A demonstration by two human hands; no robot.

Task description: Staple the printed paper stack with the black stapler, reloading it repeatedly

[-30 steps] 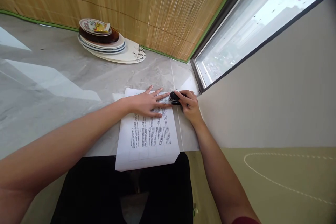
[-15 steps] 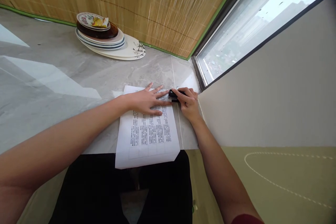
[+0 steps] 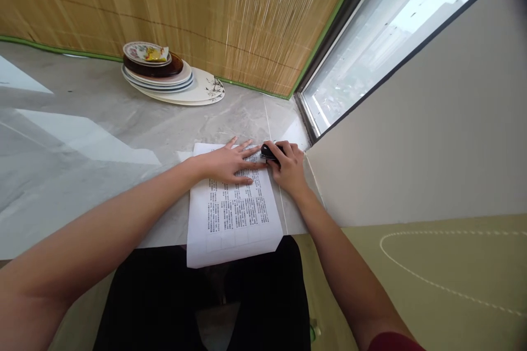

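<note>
Printed paper sheets (image 3: pixel 239 230) lie on the grey marble-patterned ledge, their near end hanging over its edge above my lap. My left hand (image 3: pixel 230 164) rests flat on the upper part of the paper with fingers spread. A black stapler (image 3: pixel 270 152) sits at the paper's right edge, near its upper right corner. My right hand (image 3: pixel 290 164) is closed around the stapler, which covers part of the edge. Tips of my left fingers reach close to the stapler's front end. Whether its jaws are pressed together cannot be made out.
Beyond the paper, a stack of plates (image 3: pixel 158 79) stands on the ledge (image 3: pixel 102 164), with a small yellow packet (image 3: pixel 155 55) on top. A bamboo blind (image 3: pixel 164 0) hangs behind it. To the right are a window (image 3: pixel 354 55) and a white wall (image 3: pixel 411 137).
The camera view has tilted slightly. The stapler has turned a little, its front end now angled more upward and left over the paper's edge. My left hand stays flat on the paper.
</note>
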